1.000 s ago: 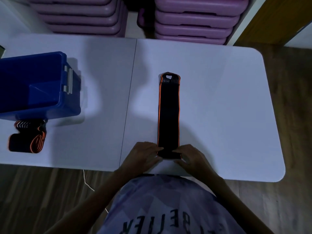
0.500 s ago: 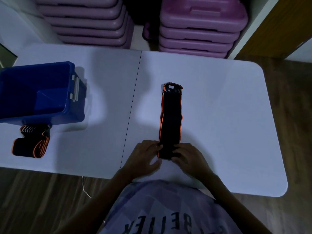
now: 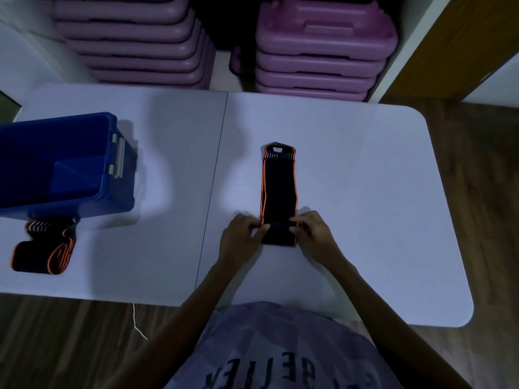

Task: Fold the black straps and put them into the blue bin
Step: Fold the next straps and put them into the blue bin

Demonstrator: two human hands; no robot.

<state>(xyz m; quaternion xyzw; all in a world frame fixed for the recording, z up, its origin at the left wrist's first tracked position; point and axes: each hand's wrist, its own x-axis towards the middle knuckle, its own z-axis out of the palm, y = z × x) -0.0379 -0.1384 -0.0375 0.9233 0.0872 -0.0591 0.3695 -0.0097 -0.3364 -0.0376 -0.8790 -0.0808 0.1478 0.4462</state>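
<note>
I see left hand [image 3: 242,237] and right hand [image 3: 314,235] both pinching the rolled near end of black strap [image 3: 278,189], well right of blue bin [image 3: 67,164].

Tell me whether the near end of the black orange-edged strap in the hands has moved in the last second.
Yes. The near end of the black orange-edged strap has rolled away from the white table's near edge, shortening the flat part.
</note>
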